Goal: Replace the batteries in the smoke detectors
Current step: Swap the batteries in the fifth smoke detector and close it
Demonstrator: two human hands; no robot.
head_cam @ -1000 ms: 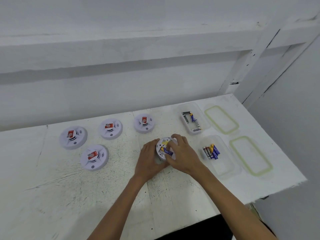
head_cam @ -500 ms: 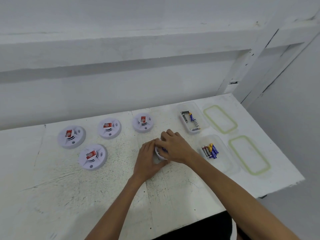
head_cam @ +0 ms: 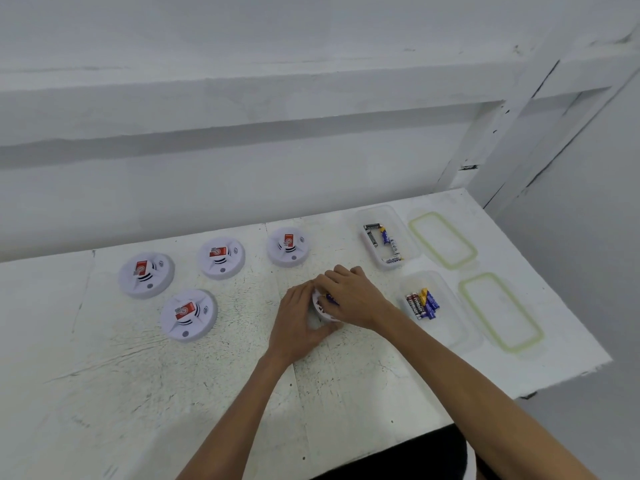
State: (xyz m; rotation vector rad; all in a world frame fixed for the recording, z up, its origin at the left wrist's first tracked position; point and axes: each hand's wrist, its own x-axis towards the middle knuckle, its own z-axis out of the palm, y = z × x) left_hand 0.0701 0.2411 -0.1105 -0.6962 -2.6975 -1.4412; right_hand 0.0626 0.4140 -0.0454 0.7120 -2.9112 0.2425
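**Detector Held in Both Hands at the Centre of the Surface**

While your left hand (head_cam: 296,318) cups the near left side of the smoke detector (head_cam: 320,308), your right hand (head_cam: 353,297) lies over its top and right side, fingers (head_cam: 341,271) curled down onto it. Both hands are closed around the unit, which sits on the white, speckled surface (head_cam: 207,393) at its middle. Only a small white section shows between the hands, with a purple-blue battery (head_cam: 331,299) partly visible; its label cannot be read.

Four further detectors lie to your left, apart from one another:
- far left detector (head_cam: 146,274)
- near left detector (head_cam: 188,315)
- middle detector (head_cam: 221,257)
- detector nearest the hands (head_cam: 288,245)

Each carries a red label on its top face; the print is too small to read.

To your right stand two clear containers. The far container (head_cam: 389,237) holds a few batteries (head_cam: 381,242) lying loose. The near container (head_cam: 440,311) holds a bunch of batteries (head_cam: 422,303), some black and red with white lettering too blurred to read for certain, others blue and yellow. Beside each container, further right, lies a clear lid with a green seal: far lid (head_cam: 442,240) and near lid (head_cam: 500,311).
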